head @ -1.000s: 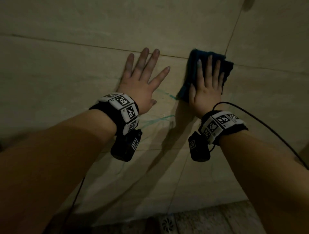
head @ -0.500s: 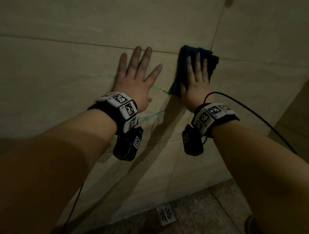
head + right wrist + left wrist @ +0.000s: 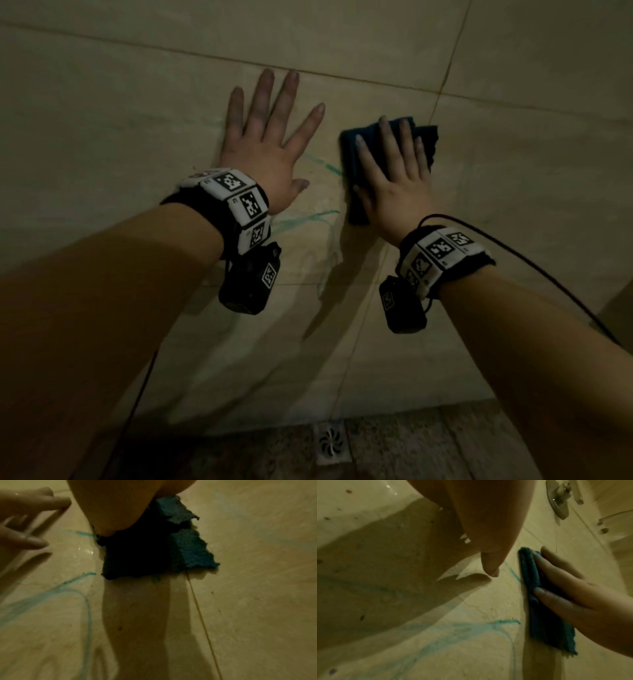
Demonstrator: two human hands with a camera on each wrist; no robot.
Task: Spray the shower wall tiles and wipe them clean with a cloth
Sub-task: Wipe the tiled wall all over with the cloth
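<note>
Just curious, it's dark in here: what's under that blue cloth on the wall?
The right hand presses the blue cloth flat on the beige wall tile. Teal streaks show beside it; whether any continue beneath is hidden.

The left hand (image 3: 265,150) lies flat on the wall tiles (image 3: 102,137), fingers spread toward twelve o'clock. At its three o'clock, just beside it, the right hand (image 3: 394,178) presses flat on a folded cloth (image 3: 426,144) against the same wall. Smeared streaks (image 3: 301,219) lie between the wrists. A floor drain (image 3: 331,442) sits at six o'clock, below the wall.
</note>
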